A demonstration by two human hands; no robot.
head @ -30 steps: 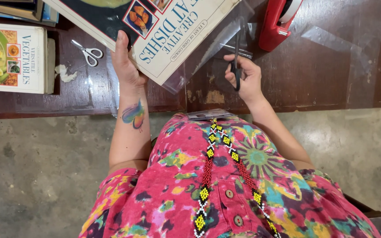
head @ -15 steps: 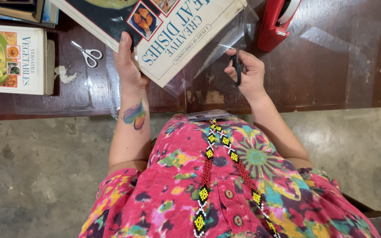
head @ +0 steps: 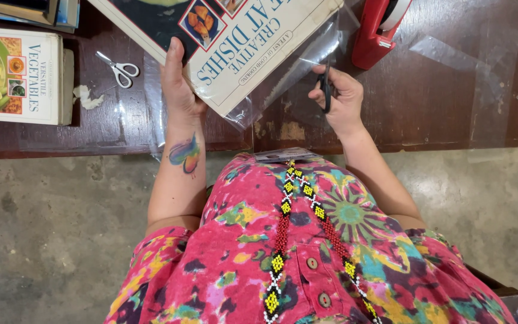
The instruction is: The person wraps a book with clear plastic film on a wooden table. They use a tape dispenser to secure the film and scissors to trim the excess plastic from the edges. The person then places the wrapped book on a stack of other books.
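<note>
— Why press on that big cookbook (head: 235, 48) near the bench's (head: 439, 114) front edge?
— So the left hand (head: 178, 90), laid flat, pins it over clear film (head: 295, 72).
— And the right hand (head: 340, 96)?
— Clenched around black scissors (head: 326, 90), cutting beside the book.

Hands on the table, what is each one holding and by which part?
The left hand presses the big cookbook near its lower edge. The right hand holds black scissors by the handles.
</note>
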